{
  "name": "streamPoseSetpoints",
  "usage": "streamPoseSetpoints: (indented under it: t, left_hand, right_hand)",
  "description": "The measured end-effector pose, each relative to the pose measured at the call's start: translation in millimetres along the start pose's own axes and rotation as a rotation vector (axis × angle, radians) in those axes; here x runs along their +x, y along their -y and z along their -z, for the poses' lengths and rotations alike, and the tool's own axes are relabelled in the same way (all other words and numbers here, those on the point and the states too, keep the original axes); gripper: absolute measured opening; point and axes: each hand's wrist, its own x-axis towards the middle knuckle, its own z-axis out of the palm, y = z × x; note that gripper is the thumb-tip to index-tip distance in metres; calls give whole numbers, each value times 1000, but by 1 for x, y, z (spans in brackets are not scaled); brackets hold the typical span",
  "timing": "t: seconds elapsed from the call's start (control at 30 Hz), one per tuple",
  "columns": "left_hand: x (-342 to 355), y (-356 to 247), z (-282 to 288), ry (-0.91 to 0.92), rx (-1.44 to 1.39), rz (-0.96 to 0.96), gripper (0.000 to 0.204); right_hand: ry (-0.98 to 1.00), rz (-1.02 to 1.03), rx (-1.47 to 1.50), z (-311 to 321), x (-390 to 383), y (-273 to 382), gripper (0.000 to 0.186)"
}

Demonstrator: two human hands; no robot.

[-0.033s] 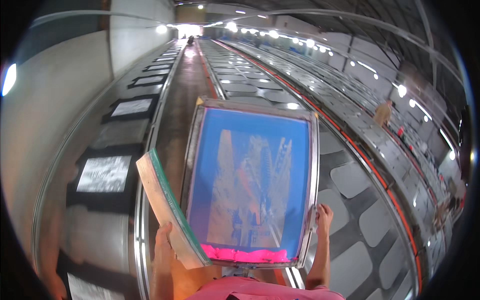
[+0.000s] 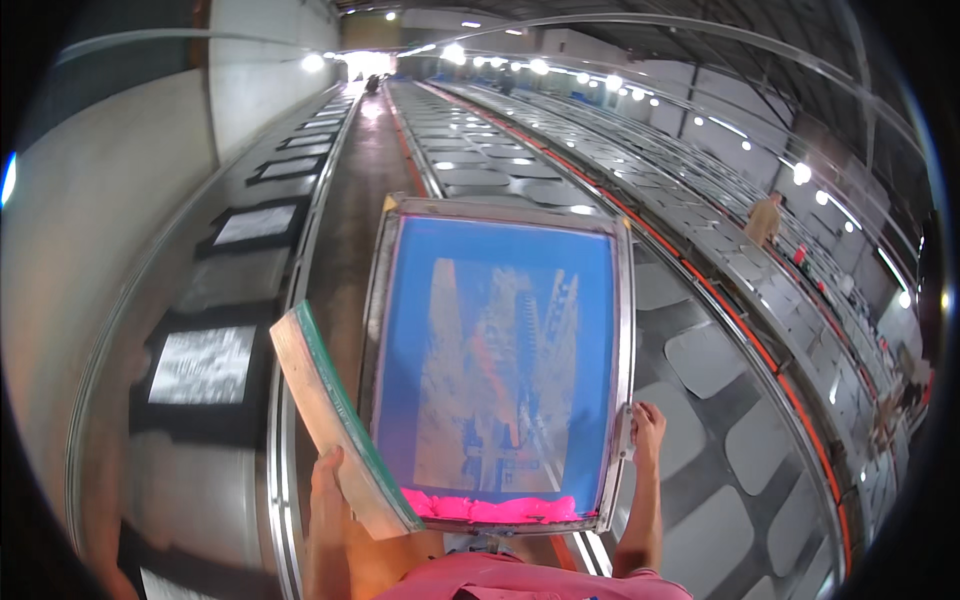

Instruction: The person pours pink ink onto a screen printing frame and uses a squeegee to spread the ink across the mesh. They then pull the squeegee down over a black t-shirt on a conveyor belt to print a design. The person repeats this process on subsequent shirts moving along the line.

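A screen printing frame (image 2: 628, 330) with blue mesh is held up in front of me, tilted, its stencil area pale grey. Bright pink ink (image 2: 490, 507) lies in a thick band along the mesh's near edge. My right hand (image 2: 648, 430) is closed on the frame's right side, at a small metal fitting. My left hand (image 2: 328, 480) grips a long wooden squeegee (image 2: 320, 395) with a green blade. The squeegee slants across the frame's lower left corner, its near end by the ink. Part of the left hand's fingers is hidden behind the wood.
On the left runs a long table with black fabric pieces (image 2: 255, 228) bearing white prints (image 2: 203, 365). An aisle (image 2: 345, 200) lies between it and the right-hand tables, which carry grey pads (image 2: 712, 355) and an orange-red rail (image 2: 740, 335). Another person (image 2: 763, 218) stands far right.
The view has shifted slightly, and the tables and prints sit a little differently around me. Both hands keep their hold on the squeegee and the frame.
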Motion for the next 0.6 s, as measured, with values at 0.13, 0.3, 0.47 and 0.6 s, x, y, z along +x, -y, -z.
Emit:
streamPoseSetpoints:
  t: [0.13, 0.3, 0.47, 0.6]
  left_hand:
    - [121, -37, -52, 76, 4, -70, 53]
    - [300, -76, -21, 17, -143, -11, 65]
    - [470, -88, 24, -3, -264, -84, 52]
    - [617, -133, -1, 4, -276, -103, 49]
  right_hand:
    - [-12, 22, -20, -118, 95, 3, 20]
    - [36, 110, -179, -289, 230, -5, 21]
    - [75, 156, -278, -444, 330, -17, 26]
    - [53, 249, -307, -547, 404, -23, 28]
